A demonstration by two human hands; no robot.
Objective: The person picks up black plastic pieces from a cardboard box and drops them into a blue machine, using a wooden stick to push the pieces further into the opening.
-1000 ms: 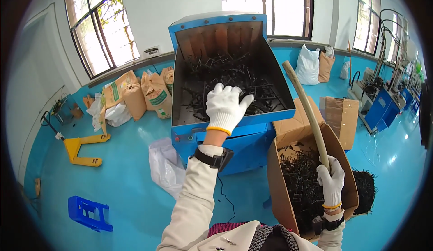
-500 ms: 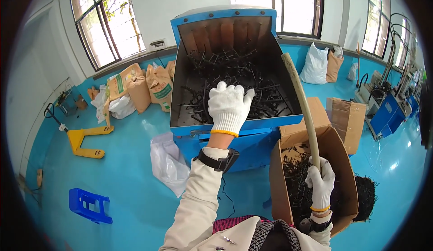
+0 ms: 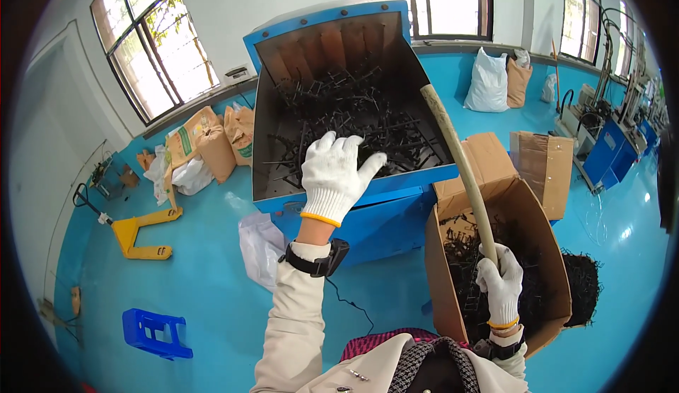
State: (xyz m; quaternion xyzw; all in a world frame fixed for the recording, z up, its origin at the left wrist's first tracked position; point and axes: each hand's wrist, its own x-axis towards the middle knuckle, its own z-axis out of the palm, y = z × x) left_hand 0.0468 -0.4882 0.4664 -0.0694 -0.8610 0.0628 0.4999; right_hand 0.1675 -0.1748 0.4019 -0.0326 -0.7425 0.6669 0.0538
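Observation:
My left hand [image 3: 335,175], in a white knitted glove with a yellow cuff, is over the near rim of a blue metal hopper [image 3: 424,174]. Its fingers are spread and hold nothing visible; whether they touch the rim cannot be told. Thin, branching black plastic scraps [image 3: 382,121] lie heaped inside the hopper. My right hand [image 3: 501,283], gloved alike, is closed around the lower end of a long pale stick [image 3: 463,163]. The stick slants up past the hopper's right side. Below that hand stands an open cardboard box [image 3: 444,290] with more black scraps in it.
A white sack [image 3: 260,248] lies against the hopper's base. To the left are a yellow pallet truck [image 3: 131,234] and a blue plastic stool [image 3: 157,333]. Brown sacks [image 3: 216,149] line the back wall. Another carton [image 3: 541,170] and blue machines [image 3: 612,153] stand right.
My left hand has drawn back from the scraps toward the hopper's near rim and shifted left. My right hand keeps its grip on the stick. The view has shifted slightly.

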